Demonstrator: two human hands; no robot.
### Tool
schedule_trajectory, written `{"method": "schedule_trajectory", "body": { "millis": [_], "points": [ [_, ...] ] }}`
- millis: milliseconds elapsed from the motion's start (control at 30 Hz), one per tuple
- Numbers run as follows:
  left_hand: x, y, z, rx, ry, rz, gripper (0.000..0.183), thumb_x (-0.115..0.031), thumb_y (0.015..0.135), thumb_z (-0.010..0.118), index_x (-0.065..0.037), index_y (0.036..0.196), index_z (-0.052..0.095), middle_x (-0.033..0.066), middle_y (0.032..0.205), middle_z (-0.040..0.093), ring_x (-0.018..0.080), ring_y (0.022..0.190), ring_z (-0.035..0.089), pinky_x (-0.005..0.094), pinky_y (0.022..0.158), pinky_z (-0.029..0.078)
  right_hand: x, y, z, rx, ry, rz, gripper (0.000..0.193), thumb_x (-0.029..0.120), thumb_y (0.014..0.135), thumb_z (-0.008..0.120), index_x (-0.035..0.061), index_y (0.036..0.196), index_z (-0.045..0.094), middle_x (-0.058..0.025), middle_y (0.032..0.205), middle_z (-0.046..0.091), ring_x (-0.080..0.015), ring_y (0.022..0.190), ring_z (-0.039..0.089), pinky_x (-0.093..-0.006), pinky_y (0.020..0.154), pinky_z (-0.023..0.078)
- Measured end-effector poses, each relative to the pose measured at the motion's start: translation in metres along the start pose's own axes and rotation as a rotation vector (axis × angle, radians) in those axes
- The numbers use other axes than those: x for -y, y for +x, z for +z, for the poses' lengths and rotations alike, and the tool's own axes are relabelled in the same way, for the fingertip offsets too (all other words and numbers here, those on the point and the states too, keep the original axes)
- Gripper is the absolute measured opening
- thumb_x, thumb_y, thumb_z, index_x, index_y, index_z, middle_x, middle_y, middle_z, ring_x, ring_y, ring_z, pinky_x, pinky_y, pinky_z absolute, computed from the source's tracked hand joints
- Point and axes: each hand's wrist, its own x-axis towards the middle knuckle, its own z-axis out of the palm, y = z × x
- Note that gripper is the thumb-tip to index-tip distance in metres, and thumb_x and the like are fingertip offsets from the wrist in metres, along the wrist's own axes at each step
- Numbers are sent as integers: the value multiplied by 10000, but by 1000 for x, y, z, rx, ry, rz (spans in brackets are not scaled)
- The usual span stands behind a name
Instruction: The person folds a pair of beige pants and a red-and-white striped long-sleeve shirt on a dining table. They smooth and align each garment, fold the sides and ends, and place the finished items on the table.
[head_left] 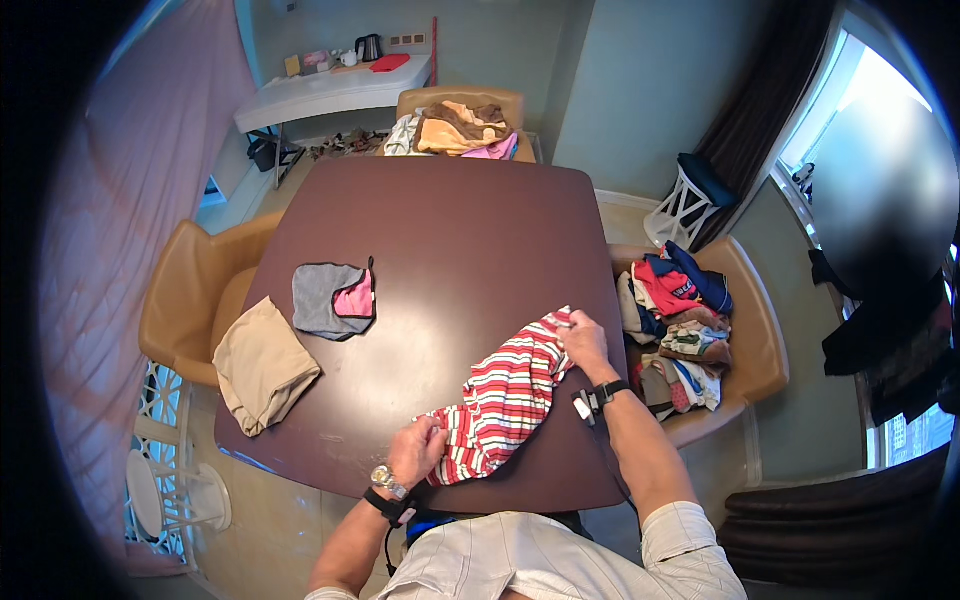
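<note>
A red, white and dark striped garment [505, 400] lies bunched slantwise across the near part of the brown table [450, 230]. At its lower left end, my left hand [416, 452] is closed on the cloth. My right hand [585, 342] pinches the opposite end, at the upper right. Between the two hands the fabric is rumpled, and its exact kind does not show. A folded beige cloth [262, 368] rests at the table's left edge. Just beyond it lies a grey cloth [325, 298] with dark edging and a pink patch.
Tan chairs [185, 300] stand around the table. Clothes [685, 320] are heaped on the right chair, and another pile [460, 128] fills the far one. A white side table [335, 92] holds a kettle [369, 47]. Cables hang from bands on both my wrists.
</note>
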Motion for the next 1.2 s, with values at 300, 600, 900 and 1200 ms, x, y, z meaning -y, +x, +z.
{"method": "schedule_trajectory", "body": {
  "millis": [300,600,900,1200],
  "points": [
    [-13,40,-111,-479,-367,-68,128,-158,1079,753,-51,1148,739,-38,869,629,56,786,518,263,678,461,4,4,-99,-339,819,-384,86,80,1101,673,61,1174,632,-42,955,747,-95,725,710,-260,577,549],
    [45,-8,-107,-165,-107,-281,173,-167,1021,807,-19,1092,754,35,837,718,106,708,648,314,635,543,-142,-50,-84,-264,627,61,273,4,1046,667,62,1311,637,-99,1159,737,-143,877,726,-279,597,577],
    [20,-20,-73,-197,273,87,363,-188,927,845,-48,1241,726,218,1306,697,409,1190,696,482,1000,589,-42,-104,-44,-15,167,-318,371,265,969,847,50,1238,709,-140,989,777,-252,839,768,-392,772,623],
    [21,-17,-53,53,301,346,428,-103,818,884,-147,1230,777,181,1486,674,419,1387,619,530,1166,498,-46,-110,-1,49,-124,-438,243,272,942,809,105,1115,774,-145,1119,746,-380,1061,727,-486,945,590]
  ]
}}
